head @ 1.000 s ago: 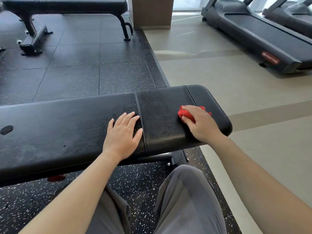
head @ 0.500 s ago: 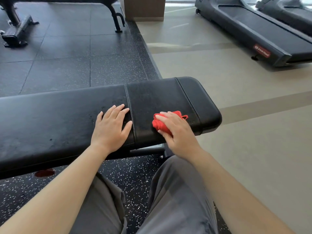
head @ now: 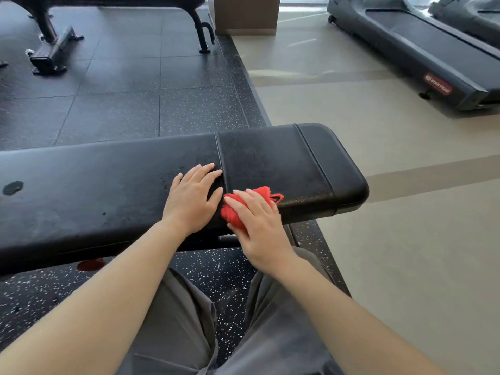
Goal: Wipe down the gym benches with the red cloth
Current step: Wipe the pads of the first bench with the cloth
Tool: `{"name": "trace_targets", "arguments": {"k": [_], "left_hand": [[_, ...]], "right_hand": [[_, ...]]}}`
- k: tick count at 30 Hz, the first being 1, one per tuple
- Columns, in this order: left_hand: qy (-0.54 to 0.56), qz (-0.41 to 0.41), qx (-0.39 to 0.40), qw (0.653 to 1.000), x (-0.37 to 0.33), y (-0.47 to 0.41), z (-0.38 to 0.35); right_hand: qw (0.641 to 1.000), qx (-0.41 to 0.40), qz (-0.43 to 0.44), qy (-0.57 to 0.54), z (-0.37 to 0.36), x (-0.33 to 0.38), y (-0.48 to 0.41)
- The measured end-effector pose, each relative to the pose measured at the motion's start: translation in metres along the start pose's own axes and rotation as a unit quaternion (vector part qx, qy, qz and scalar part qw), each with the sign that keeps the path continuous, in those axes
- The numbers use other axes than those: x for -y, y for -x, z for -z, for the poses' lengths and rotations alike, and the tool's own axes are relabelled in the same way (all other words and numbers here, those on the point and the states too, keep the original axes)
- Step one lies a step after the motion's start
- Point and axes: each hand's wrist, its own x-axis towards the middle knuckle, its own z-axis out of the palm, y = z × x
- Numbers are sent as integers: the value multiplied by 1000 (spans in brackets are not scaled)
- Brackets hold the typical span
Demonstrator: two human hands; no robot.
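Red cloth (head: pixel 232 217), bunched into a wad, sat under the person's right hand (head: pixel 257 226), whose fingers curved over it and held it pressed against the near edge of the black bench (head: pixel 284 163), just below the middle of the frame. A loose red loop of the cloth stuck out past the fingertips. Just to the left, nearly touching that hand, the left hand (head: pixel 190 201) lay flat on the padding with its fingers straight and slightly spread, grasping nothing, its tips reaching the stitched seam (head: pixel 219 155) that crossed the pad. The bench ran from the left edge of the frame to a rounded end at centre right, and a dark blotch (head: pixel 12 187) marked its surface at far left. Below the hands, both bare forearms came in from the bottom corners over grey trousers (head: pixel 270 334). A speckled black rubber floor (head: pixel 121 98) spread under and behind the bench, meeting a pale beige floor (head: pixel 378 212) on the right. A second bench (head: pixel 51 50) stood in the upper left corner, and a treadmill (head: pixel 422 44) with a red label filled the upper right.
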Motion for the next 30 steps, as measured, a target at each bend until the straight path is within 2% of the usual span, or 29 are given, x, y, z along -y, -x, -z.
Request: {"name": "trace_targets", "arguments": {"k": [5, 10, 16, 23, 30], "left_hand": [[21, -23, 32, 999, 22, 3, 16], [11, -15, 12, 1000, 45, 15, 20], [-13, -7, -10, 1000, 44, 17, 14], [-13, -12, -14, 1000, 47, 15, 16], [-9, -15, -18, 1000, 47, 16, 15]], "right_hand": [[997, 16, 58, 43, 13, -24, -1], [998, -54, -36, 16, 33, -50, -12], [1000, -12, 18, 6, 3, -8, -18], [1000, 7, -10, 6, -4, 4, -51], [998, 4, 61, 22, -13, 6, 10]]}}
